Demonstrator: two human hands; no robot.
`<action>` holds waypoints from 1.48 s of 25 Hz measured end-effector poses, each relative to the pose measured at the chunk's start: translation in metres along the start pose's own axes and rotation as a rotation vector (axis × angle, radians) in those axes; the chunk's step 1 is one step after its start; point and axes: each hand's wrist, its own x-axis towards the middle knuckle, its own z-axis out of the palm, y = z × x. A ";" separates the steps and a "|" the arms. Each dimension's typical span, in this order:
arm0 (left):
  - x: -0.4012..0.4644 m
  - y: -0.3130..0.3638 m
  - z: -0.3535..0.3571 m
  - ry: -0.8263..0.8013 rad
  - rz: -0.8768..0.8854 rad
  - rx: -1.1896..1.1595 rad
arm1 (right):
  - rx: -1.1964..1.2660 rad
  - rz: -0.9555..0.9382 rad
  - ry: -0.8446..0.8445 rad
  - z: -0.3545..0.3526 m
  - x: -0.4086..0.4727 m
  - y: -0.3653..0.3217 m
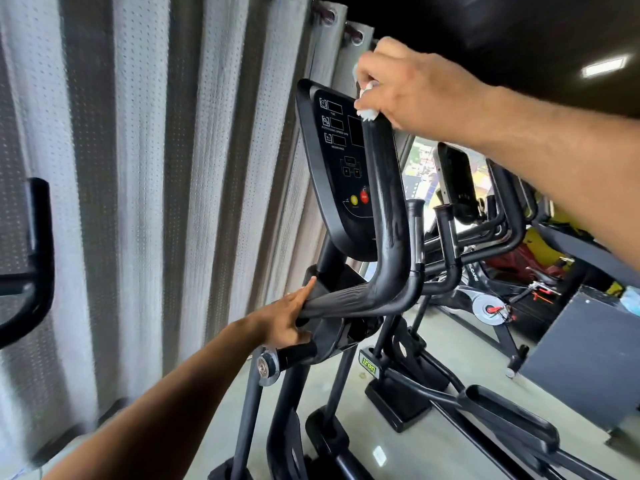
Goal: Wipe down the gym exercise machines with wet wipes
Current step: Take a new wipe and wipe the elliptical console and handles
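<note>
Gripping a bunched white wipe [366, 102], the right hand [412, 88] is closing its curled fingers round the cloth and pressing it onto the top end of the black handlebar [388, 209] of the elliptical, just beside the upper right edge of the console [341, 157]. Only a small tuft of the wipe is showing below the fingers; how much cloth is lying between palm and bar cannot be told. The left hand [289, 317] is resting with fingers nearly straight along the lower, horizontal run of the same bar, thumb underneath, bracing rather than clasping, and holding nothing else. The bar is looking streaked, possibly damp. Risks, as judged from this position: the moving arm is likely pivoting, so a firm downward stroke could be swinging it toward the person if the loose left brace is giving way; the bunched wipe could be slipping out of the fist or covering only a narrow stripe; moisture could be straying onto the console's buttons [359, 197] and display windows. Behind, a grey curtain [145, 168] is hanging, and further machines [485, 216] are standing to the right on the floor [450, 358].
</note>
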 end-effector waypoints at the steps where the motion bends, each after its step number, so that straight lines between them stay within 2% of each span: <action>1: 0.000 0.000 -0.002 -0.012 -0.003 0.015 | 0.021 0.016 0.015 0.002 0.003 0.003; 5: 0.000 0.002 -0.005 -0.054 -0.024 0.032 | 0.209 0.260 0.026 0.002 -0.007 -0.012; 7: -0.001 0.004 -0.005 -0.068 -0.048 0.049 | 0.305 0.313 -0.019 -0.005 -0.028 -0.037; 13: -0.002 0.022 -0.015 -0.105 -0.128 0.125 | 0.433 0.208 0.020 -0.029 -0.115 -0.147; 18: -0.002 0.036 -0.021 -0.111 -0.187 0.222 | 0.505 0.236 0.001 -0.026 -0.135 -0.177; 20: -0.005 0.047 -0.027 -0.107 -0.178 0.276 | 0.551 0.252 0.056 -0.022 -0.139 -0.179; 22: -0.008 0.057 -0.027 -0.068 -0.187 0.330 | 0.589 0.335 0.197 -0.017 -0.146 -0.179; 25: -0.018 0.062 -0.010 -0.079 -0.398 0.522 | 0.664 0.595 0.355 0.009 -0.163 -0.173; 28: -0.028 0.073 0.022 -0.220 -0.549 0.701 | 0.820 0.821 0.332 0.054 -0.183 -0.177; 31: -0.015 0.109 0.043 -0.331 -0.475 0.652 | 0.993 0.857 0.311 0.092 -0.195 -0.190; 33: 0.004 0.129 0.055 -0.231 -0.375 0.508 | 1.083 0.860 0.340 0.109 -0.198 -0.187; 37: 0.036 0.154 0.063 0.371 -0.267 0.158 | 1.180 0.880 0.496 0.135 -0.210 -0.157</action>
